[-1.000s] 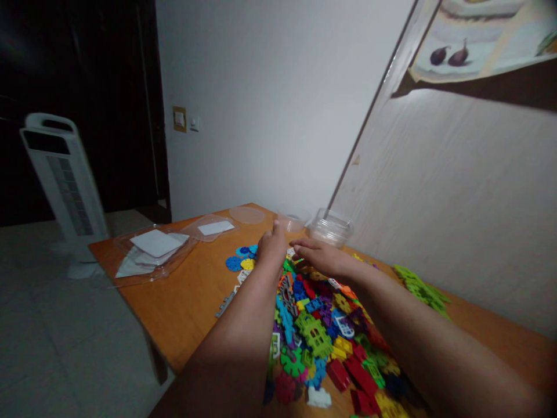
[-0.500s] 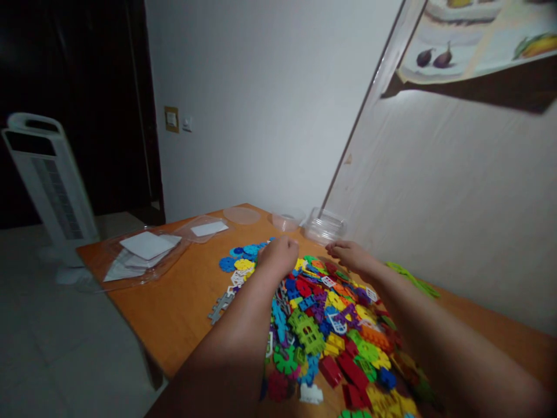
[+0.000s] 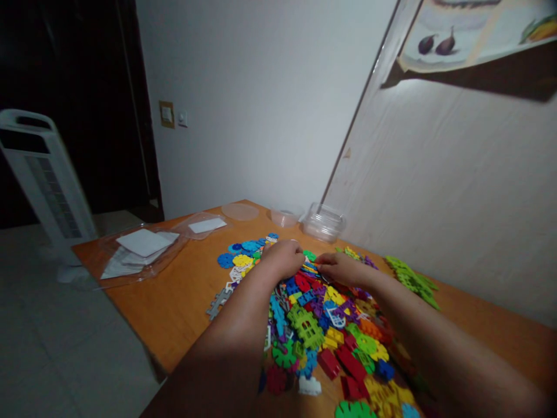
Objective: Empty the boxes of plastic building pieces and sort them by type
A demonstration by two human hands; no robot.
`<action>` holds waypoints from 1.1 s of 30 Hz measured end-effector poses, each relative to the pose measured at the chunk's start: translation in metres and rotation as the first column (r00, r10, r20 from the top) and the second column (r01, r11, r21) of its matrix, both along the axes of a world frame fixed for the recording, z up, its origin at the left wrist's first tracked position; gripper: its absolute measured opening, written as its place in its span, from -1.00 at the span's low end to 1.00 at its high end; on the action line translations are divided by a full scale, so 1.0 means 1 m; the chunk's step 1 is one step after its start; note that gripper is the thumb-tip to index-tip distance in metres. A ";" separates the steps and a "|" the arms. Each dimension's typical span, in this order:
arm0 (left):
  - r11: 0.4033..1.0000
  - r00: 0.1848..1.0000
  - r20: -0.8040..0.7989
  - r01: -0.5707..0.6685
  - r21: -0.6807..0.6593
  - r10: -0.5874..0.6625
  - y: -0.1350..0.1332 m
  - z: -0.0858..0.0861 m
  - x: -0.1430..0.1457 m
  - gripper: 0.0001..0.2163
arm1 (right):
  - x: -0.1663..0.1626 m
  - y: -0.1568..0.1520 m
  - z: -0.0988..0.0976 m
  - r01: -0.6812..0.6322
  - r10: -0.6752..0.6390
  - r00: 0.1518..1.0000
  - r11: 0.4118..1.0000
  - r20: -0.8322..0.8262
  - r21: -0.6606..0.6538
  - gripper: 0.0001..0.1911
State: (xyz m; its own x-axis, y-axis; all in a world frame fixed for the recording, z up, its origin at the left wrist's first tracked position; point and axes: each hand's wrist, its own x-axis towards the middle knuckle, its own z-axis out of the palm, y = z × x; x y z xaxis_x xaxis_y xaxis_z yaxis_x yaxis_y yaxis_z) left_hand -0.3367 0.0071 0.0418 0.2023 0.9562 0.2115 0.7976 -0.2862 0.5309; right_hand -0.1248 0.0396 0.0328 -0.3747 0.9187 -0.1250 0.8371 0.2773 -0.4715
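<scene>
A heap of colourful plastic building pieces (image 3: 307,299) lies under and between my forearms. My left hand (image 3: 285,258) rests low over the far side of the heap with its fingers curled in; whatever they hold is hidden. Across a narrow gap, my right hand (image 3: 342,268) reaches down to the heap, fingers extended and the tips at the pieces. Thin flat pieces (image 3: 310,267) show between the two hands. Blue disc pieces (image 3: 225,260) and a yellow disc (image 3: 242,260) lie left of my left hand. A green openwork block (image 3: 306,327) sits nearer to me.
Clear plastic containers (image 3: 324,222) and a round tub (image 3: 285,217) stand at the back by the wall. A flat lid (image 3: 239,211) and white papers (image 3: 145,242) in clear trays lie left. Light-green pieces (image 3: 411,280) are grouped at right. A tower fan (image 3: 47,174) stands beyond the table (image 3: 174,302).
My right hand has moved down and left onto the heap, uncovering pieces behind it. My left hand has shifted slightly lower and right. The view has tilted a little.
</scene>
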 end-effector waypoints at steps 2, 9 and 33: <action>1.000 1.000 0.014 0.004 0.021 -0.004 0.000 -0.001 0.000 -0.81 | 0.004 -0.013 0.003 0.004 -0.004 1.000 1.000 -0.019 -0.001 -0.81; 0.996 0.990 0.121 0.072 0.051 -0.078 0.006 -0.008 0.001 -0.90 | 0.022 -0.060 0.013 0.000 -0.017 0.986 0.995 -0.165 -0.103 -0.84; 0.970 0.945 0.232 0.206 0.128 -0.231 0.016 -0.014 0.004 -0.77 | -0.013 -0.120 0.021 -0.320 0.256 0.943 0.874 0.214 0.366 -0.69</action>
State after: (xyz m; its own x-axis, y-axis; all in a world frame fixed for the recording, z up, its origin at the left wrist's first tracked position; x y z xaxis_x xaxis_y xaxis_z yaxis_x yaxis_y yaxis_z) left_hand -0.3326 0.0227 0.0278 0.3341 0.8654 0.3734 0.5593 -0.5009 0.6605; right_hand -0.1377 -0.0800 0.0540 -0.6355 0.7587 0.1434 0.7445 0.6513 -0.1464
